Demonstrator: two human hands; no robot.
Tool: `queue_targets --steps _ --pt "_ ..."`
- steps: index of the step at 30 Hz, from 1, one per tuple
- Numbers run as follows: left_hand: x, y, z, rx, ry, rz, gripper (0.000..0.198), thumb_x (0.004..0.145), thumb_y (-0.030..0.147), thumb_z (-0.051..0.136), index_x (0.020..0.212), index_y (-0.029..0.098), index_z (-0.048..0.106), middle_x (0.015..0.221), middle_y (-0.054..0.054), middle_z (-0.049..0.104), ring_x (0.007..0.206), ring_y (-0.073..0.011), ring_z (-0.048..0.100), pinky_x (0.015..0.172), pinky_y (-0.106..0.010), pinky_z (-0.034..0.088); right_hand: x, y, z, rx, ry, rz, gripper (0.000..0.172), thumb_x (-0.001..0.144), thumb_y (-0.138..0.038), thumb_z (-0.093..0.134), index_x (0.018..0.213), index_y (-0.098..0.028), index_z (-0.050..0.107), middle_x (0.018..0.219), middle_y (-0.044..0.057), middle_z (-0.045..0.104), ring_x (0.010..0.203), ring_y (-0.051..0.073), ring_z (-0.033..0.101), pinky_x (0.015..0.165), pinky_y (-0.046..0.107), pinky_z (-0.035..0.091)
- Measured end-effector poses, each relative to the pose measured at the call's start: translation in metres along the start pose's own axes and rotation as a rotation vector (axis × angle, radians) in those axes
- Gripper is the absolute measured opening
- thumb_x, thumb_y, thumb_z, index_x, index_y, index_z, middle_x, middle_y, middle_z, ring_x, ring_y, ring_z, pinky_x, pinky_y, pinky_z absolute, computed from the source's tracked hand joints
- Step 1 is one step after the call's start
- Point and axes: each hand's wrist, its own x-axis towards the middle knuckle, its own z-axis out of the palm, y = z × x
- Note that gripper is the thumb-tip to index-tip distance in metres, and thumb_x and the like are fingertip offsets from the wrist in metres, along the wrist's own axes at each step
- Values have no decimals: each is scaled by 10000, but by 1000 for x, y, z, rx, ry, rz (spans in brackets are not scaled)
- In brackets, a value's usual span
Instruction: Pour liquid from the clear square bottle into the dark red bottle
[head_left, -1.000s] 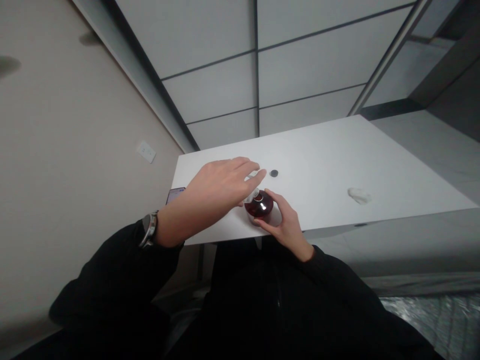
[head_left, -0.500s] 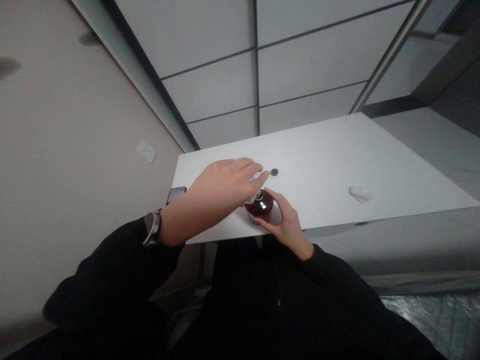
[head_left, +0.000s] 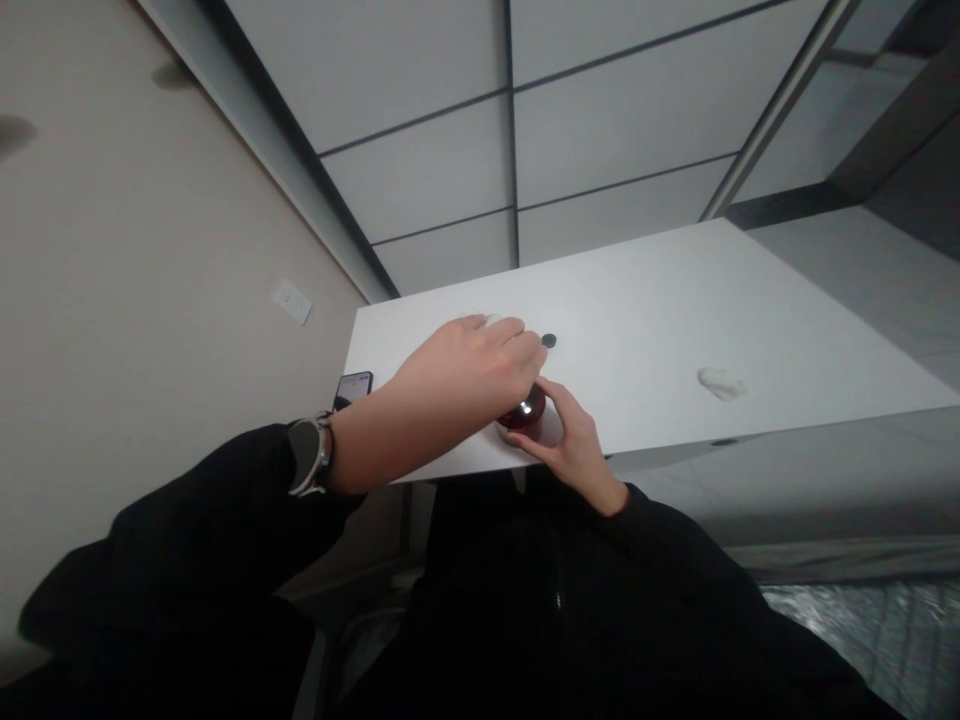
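Note:
A dark red, rounded glass bottle (head_left: 523, 412) stands near the front edge of the white table. My right hand (head_left: 574, 440) grips its side, thumb and fingers curved around it. Over the bottle's top, my left hand (head_left: 480, 365) is closed, with its back toward me. A bit of white tissue (head_left: 493, 320) pokes out past the knuckles; the rest is covered by the fingers. The bottle's neck is hidden under this hand. Just beyond the left fingertips lies a small dark round cap (head_left: 549, 341).
A phone (head_left: 352, 387) lies at the left end of the white table (head_left: 645, 320), by the wall. Farther right there is a crumpled white tissue (head_left: 721, 384). Behind the table stand panelled sliding doors (head_left: 600, 140). A wall socket (head_left: 292, 301) is on the left.
My left hand has shifted slightly right and its fingers have curled closed over the bottle top, covering the white tissue seen there before. The right hand keeps its hold.

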Motion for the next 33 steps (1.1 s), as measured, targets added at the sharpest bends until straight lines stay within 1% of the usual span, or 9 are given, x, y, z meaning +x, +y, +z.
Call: queue_targets --steps 4,10,14,18,20,24,28,30,33 --pt "7 3 -2 43 -24 42 224 1043 81 477 1127 117 682 1153 -114 704 1078 -243 642 823 -330 446 0 1 0 -15 -4 8 676 871 -455 812 1453 -259 530 1379 121 677 1269 326 666 1081 535 567" --pt "13 7 3 137 43 101 210 1014 45 497 975 121 689 1016 -104 702 975 -225 635 729 -321 399 0 0 -1 -14 -14 23 637 869 -471 813 1408 -254 551 1344 120 690 1235 327 678 1051 530 577" --pt "14 10 5 187 93 139 220 991 21 504 936 117 694 959 -96 695 941 -219 632 721 -321 392 -1 1 1 4 0 21 606 871 -467 808 1379 -243 565 1354 129 687 1244 332 675 1052 536 578" --pt "16 14 7 199 123 164 193 983 56 552 878 121 700 931 -93 692 941 -224 628 749 -323 396 -2 4 3 4 3 30 601 865 -464 808 1369 -238 571 1329 132 698 1226 338 683 1029 543 589" --pt "17 17 6 211 106 173 196 978 62 559 871 123 711 944 -97 697 960 -233 627 780 -331 408 -2 4 3 2 9 27 600 862 -468 810 1361 -238 572 1309 130 706 1205 336 691 1007 536 599" --pt "21 22 1 235 25 177 224 974 64 541 911 130 745 1001 -108 714 993 -243 627 846 -352 438 -2 4 2 1 18 19 562 871 -480 798 1328 -236 580 1277 122 716 1172 327 703 973 511 611" --pt "25 26 -2 222 -28 174 239 965 59 532 943 130 759 1023 -119 722 998 -244 629 867 -362 448 -2 4 2 3 14 21 525 872 -462 793 1298 -228 595 1243 117 725 1135 319 712 942 490 619" --pt "26 27 -2 196 -38 168 246 965 56 525 932 130 758 1022 -123 721 1004 -246 629 863 -364 449 -2 4 2 1 10 24 531 868 -452 796 1305 -227 596 1250 118 722 1143 321 710 948 491 618" --pt "25 23 -1 135 -7 162 247 968 51 527 899 138 747 1015 -117 718 1023 -249 634 844 -356 456 -2 4 1 -5 11 21 562 859 -464 805 1323 -229 595 1275 125 718 1173 331 704 977 509 612"
